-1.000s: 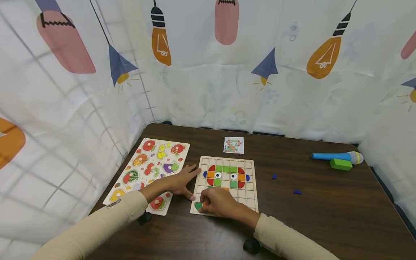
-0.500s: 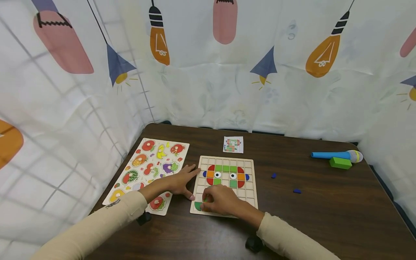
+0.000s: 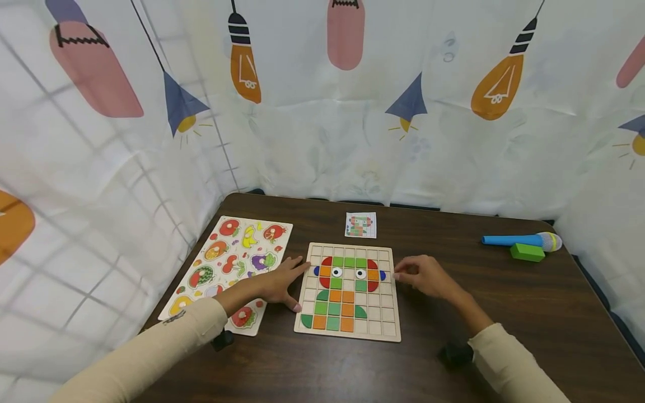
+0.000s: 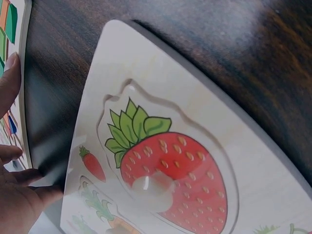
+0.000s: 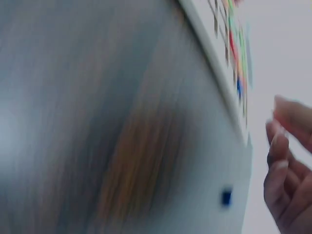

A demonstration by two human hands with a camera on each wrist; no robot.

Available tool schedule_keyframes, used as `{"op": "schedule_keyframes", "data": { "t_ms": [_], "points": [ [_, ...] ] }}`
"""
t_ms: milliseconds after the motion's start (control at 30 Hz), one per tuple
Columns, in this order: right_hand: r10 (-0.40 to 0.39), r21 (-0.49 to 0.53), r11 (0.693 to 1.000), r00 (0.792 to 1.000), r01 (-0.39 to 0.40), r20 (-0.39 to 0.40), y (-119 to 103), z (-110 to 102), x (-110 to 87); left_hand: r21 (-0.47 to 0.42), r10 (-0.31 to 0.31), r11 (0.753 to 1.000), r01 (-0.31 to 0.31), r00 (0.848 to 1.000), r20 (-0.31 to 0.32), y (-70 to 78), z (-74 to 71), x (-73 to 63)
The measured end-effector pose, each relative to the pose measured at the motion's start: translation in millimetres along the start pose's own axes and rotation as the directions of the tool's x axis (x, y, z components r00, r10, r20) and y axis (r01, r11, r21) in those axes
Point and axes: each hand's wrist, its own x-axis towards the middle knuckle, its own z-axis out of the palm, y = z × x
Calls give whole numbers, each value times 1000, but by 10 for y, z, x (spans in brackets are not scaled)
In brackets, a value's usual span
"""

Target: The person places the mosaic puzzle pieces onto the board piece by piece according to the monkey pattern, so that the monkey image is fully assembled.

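Observation:
My left hand [image 3: 279,282] lies with spread fingers at the left edge of the gridded wooden board [image 3: 383,331], thumb and fingertips right at its rim. Coloured tiles fill part of the grid: a face with red corners and eye discs [image 3: 337,272] above, green and orange squares [image 3: 334,309] below. Beyond the board's right edge hovers my right hand [image 3: 428,277], fingers loosely bent, with nothing seen between them. In the right wrist view a small blue piece [image 5: 226,197] lies near that hand [image 5: 292,165]; the head view hides it behind hand and arm.
A fruit knob puzzle [image 3: 244,235] lies left of the board, under the left forearm. A printed pattern card [image 3: 360,225] sits behind the board. At the far right are a toy microphone [image 3: 519,240] and a green block [image 3: 527,252]. Curtains stand around the table.
My right hand has left the lower left of the board and moved right, past its right edge. The lower green and orange tiles are uncovered to view. My left hand stays put.

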Motion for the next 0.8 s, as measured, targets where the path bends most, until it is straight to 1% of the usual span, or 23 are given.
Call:
{"op": "schedule_keyframes", "data": {
  "t_ms": [67,133,200,300,500,567,667,800],
  "points": [
    [99,-38,994,993,-101,-59,151,-106,-35,-1,-4,1000,4,1000,0,-7,4,0],
    [178,-84,979,978,-187,-111,264,-174,-68,-1,-4,1000,4,1000,-1,-13,8,1],
    [231,-124,961,963,-249,-141,338,-205,-98,-1,-2,1000,2,1000,-3,-18,14,0],
    [282,-152,940,945,-307,-166,385,-204,-136,0,2,1000,-2,1000,-5,-21,20,-2],
    [321,-192,911,920,-365,-226,365,-129,-183,0,-3,1000,3,1000,-6,-18,21,-3],
    [325,-206,904,916,-374,-237,353,-120,-200,3,-4,1000,4,1000,-6,-13,18,-3],
    [329,-214,901,916,-377,-230,353,-110,-220,4,-4,1000,4,1000,-7,-1,9,-8],
    [297,-178,926,932,-334,-209,392,-89,-222,10,-7,1000,7,1000,-9,4,2,-14]
  ]
}}
